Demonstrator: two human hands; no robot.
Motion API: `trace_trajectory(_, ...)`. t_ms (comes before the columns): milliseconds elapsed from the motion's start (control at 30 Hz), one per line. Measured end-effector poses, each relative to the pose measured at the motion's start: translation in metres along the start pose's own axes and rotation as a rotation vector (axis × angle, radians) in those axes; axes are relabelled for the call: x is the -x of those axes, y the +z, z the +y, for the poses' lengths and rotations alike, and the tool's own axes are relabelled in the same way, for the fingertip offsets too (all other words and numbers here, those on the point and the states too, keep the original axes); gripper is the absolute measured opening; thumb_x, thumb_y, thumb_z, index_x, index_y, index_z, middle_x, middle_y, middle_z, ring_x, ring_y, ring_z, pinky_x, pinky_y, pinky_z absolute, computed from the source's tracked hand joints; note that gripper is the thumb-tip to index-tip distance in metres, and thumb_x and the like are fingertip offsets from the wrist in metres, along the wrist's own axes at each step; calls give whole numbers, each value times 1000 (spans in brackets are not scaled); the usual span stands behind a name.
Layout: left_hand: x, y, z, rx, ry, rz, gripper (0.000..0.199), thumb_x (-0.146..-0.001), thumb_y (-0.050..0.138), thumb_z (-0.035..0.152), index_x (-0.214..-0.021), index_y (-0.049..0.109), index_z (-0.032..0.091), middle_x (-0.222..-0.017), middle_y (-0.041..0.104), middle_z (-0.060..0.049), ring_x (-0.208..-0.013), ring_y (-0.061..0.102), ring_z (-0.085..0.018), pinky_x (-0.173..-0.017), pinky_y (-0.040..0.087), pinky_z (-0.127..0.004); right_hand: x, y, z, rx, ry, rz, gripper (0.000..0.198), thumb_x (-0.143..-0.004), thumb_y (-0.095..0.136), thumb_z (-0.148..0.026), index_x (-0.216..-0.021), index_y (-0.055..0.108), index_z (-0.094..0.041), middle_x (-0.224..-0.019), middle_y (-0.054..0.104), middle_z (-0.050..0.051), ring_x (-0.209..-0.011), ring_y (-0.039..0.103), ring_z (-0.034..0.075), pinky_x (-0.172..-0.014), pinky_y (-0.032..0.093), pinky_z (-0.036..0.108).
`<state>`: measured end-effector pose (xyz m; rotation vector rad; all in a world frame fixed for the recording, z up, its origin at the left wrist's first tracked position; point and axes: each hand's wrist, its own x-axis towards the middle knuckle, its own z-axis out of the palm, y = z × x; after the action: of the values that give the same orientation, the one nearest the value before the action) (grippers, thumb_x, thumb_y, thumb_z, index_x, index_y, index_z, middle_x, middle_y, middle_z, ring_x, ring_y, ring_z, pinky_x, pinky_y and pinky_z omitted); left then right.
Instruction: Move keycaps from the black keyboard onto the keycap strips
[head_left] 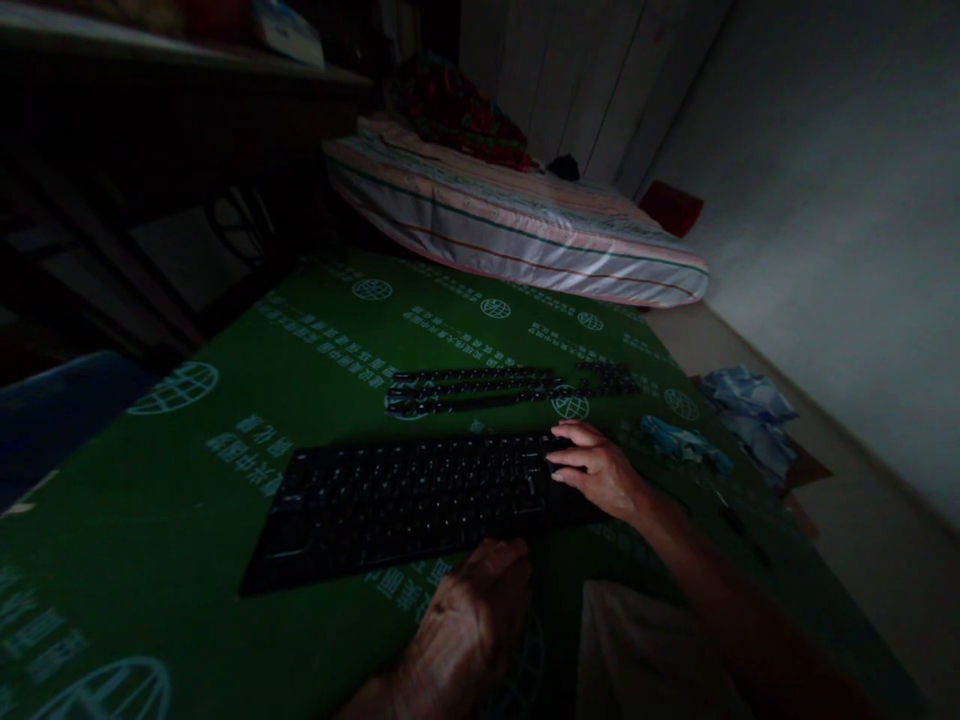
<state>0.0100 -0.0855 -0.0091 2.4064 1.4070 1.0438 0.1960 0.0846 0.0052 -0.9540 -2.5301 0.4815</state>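
A black keyboard [420, 500] lies flat on a green board printed with pale lettering and globe emblems. My right hand [600, 470] rests over its right-hand end, fingers stretched and a little apart on the keys. At the keyboard's front edge is my left hand [480, 600], its fingers curled in and their tips hidden, so what they hold, if anything, does not show. Beyond the keyboard, rows of loose black keycaps [480, 385] lie on the board, with a further group of keycaps [607, 378] to their right.
A crumpled blue cloth [684, 443] and a dark thin tool [731, 518] lie right of my right hand. Past the far edge of the green board [315, 330] stands a striped mattress [525, 225]. Crumpled pale plastic [750, 400] sits by the right wall.
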Motion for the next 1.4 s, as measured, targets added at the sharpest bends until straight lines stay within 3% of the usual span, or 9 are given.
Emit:
trace_trajectory(300, -2, -4, 2, 17, -27, -32, 24, -86, 39, 10, -96, 59, 16, -97, 65, -8, -86, 63, -17, -78, 55, -29, 0, 4, 3, -52, 33, 20, 23, -74, 70, -19, -95, 73, -27, -123, 60, 7, -119, 51, 23, -103, 41, 44)
trace_trajectory(533, -13, -20, 14, -78, -6, -12, 23, -89, 39, 13, -100, 59, 16, -100, 65, -8, -88, 63, -17, -79, 56, -29, 0, 8, 3, -92, 76, 50, 23, -73, 70, -18, -94, 73, -26, -125, 59, 7, -118, 53, 23, -103, 41, 43)
trace_trajectory(700, -35, -24, 3, -236, 35, -62, 25, -87, 44, 17, -107, 59, 15, -112, 63, -11, -100, 61, -21, -87, 53, -37, -4, 8, 4, -115, 101, 59, 22, -71, 72, -19, -92, 73, -27, -125, 59, 7, -117, 53, 23, -103, 40, 43)
trace_trajectory(900, -71, -9, -27, -323, 131, -111, 34, -88, 44, 23, -120, 54, 15, -127, 57, -11, -121, 47, -27, -98, 43, -45, -8, 7, 3, -129, 103, 80, 21, -72, 71, -17, -90, 74, -27, -123, 59, 3, -115, 54, 21, -101, 41, 37)
trace_trajectory(1100, -77, 12, -45, -343, 178, -87, 38, -89, 43, 27, -123, 51, 13, -127, 55, -15, -119, 48, -29, -96, 43, -46, -14, 3, 1, -144, 113, 88, 18, -74, 69, -15, -88, 74, -25, -122, 61, 4, -114, 55, 21, -101, 41, 35)
trace_trajectory(1267, -79, 14, -48, -361, 196, -74, 35, -90, 41, 30, -120, 53, 15, -123, 57, -15, -115, 51, -31, -94, 45, -47, -15, 1, 0, -115, 123, 78, 18, -75, 69, -18, -92, 74, -20, -124, 59, 8, -115, 54, 22, -100, 41, 33)
trace_trajectory(1400, -82, 13, -48, -361, 238, -65, 33, -91, 40, 28, -116, 56, 13, -118, 59, -16, -112, 54, -31, -92, 45, -47, -16, 2, 1, -111, 131, 80, 19, -75, 69, -17, -92, 74, -24, -124, 59, 4, -116, 53, 20, -100, 40, 33)
